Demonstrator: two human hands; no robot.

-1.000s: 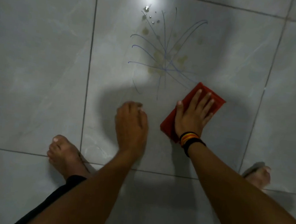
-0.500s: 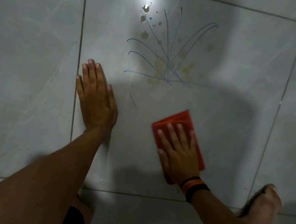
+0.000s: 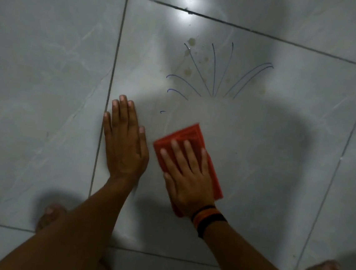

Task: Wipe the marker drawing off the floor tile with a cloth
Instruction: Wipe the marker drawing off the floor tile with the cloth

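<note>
Cloth (image 3: 194, 136): red, folded flat, thin and soft by the look of it; judged light and limp, so it should bunch or slide if pushed from one edge only. It lies on the floor tile (image 3: 279, 155) under the right hand (image 3: 187, 175), whose fingers (image 3: 174, 148) are spread flat and pressed on top of it, nothing pinched or gripped; the far edge of the cloth shows just beyond the fingertips.

Left hand (image 3: 124, 149): palm down on the tile, fingers extended and together, empty, just beside the cloth on the thumb side of the right hand.

Marker drawing (image 3: 217, 73): blue fan of lines, lying ahead of the right fingertips, apart from the cloth. Only the upper strokes and a small fleck remain visible; yellowish spots sit among them.

Handling judgement: glossy tile looks slick, so hold is best kept as broad palm pressure over the cloth's middle.
</note>
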